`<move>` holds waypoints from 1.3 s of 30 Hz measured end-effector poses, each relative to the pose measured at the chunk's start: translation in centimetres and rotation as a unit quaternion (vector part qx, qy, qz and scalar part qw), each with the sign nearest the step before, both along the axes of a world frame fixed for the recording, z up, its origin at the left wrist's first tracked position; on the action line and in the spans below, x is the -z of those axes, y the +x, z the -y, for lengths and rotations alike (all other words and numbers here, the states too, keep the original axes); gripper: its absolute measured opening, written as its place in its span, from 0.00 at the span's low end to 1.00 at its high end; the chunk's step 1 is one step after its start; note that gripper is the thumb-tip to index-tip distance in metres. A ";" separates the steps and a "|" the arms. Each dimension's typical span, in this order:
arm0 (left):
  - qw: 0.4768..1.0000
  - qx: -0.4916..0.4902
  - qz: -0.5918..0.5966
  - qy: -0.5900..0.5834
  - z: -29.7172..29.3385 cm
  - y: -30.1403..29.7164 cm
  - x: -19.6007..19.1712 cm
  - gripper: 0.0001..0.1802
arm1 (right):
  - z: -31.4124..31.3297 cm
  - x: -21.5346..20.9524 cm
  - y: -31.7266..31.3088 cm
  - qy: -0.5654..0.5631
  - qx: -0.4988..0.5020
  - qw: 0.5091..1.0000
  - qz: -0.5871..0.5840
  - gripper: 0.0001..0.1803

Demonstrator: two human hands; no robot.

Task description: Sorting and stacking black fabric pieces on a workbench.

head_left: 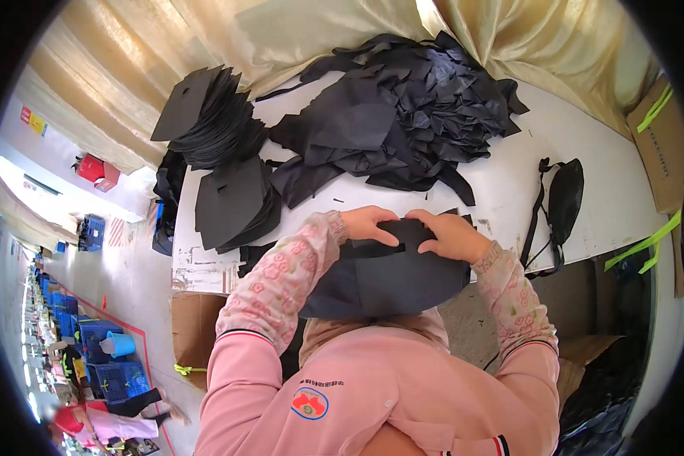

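A black flexible sheet (410, 281) lies partly over the near edge of the table and hangs toward my lap. My left hand (368, 226) is closed on its upper part, thumb lying along a folded strip. My right hand (452, 237) pinches the same sheet just to the right, thumb and forefinger beside a small dark slot. The remaining fingers of both hands are partly hidden. Left of my hands sits a short stack of slotted black sheets (232, 205). Behind it rises a taller stack of similar sheets (216, 125).
A heap of loose black pieces (410, 106) covers the back of the white table (501, 178). At right lies a black pouch with straps (566, 194). Cardboard boxes (661, 167) with green ties stand beyond it. Far left are blue crates (121, 380) and another person (102, 422).
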State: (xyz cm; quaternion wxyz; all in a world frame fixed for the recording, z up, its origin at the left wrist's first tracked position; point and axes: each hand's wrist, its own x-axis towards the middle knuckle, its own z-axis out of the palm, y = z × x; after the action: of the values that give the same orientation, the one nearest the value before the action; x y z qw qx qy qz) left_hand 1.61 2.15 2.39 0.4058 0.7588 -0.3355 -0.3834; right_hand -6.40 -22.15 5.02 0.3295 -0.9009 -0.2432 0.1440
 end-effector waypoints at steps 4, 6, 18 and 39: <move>0.994 0.048 -0.102 0.009 1.0 0.5 1.4 0.26 | -0.2 -0.5 -1.1 -0.045 0.026 0.998 0.047 0.38; 0.989 0.038 -0.140 -0.005 1.1 0.7 1.9 0.26 | -0.1 0.0 -1.6 -0.035 0.024 0.996 0.079 0.37; 0.968 0.077 -0.238 -0.004 2.0 0.7 2.6 0.28 | -1.3 1.5 -2.6 -0.079 0.031 0.980 0.182 0.32; 0.894 0.096 0.435 0.053 0.4 -11.4 6.8 0.53 | 0.2 5.3 7.8 0.085 0.138 0.980 0.112 0.19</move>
State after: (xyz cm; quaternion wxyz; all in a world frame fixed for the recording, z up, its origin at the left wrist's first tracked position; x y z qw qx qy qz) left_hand -9.76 1.71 -4.38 0.1392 0.8342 -0.5290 -0.0691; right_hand 1.36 -22.34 -0.25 0.3920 -0.9049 -0.1638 -0.0261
